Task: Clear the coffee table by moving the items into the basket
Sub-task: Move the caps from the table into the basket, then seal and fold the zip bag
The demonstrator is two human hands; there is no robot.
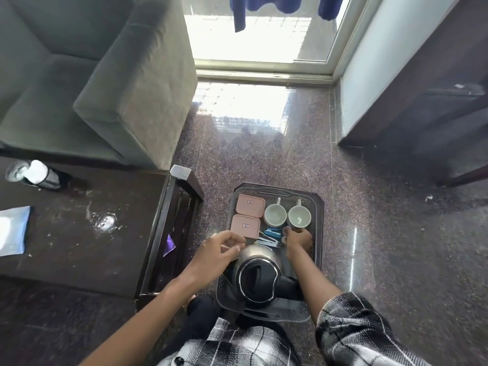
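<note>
text: none legible | pink boxes [250, 208]: small labels [250, 202], seemingly printed, unreadable

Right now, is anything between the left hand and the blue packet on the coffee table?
Nothing tall. The left hand hovers over the kettle in the basket; between it and the packet lie only the table's dark edge and a flat clear wrapper.

Dark marble-patterned desk [79, 247] bearing a flat blue-and-white packet [13, 229] at its left edge, a crumpled clear wrapper [105, 223] mid-top and a toppled clear container [31, 174] at its far side. Speckled polished floor [383, 233] carrying a grey plastic basket [318, 228] just right of the desk.
</note>
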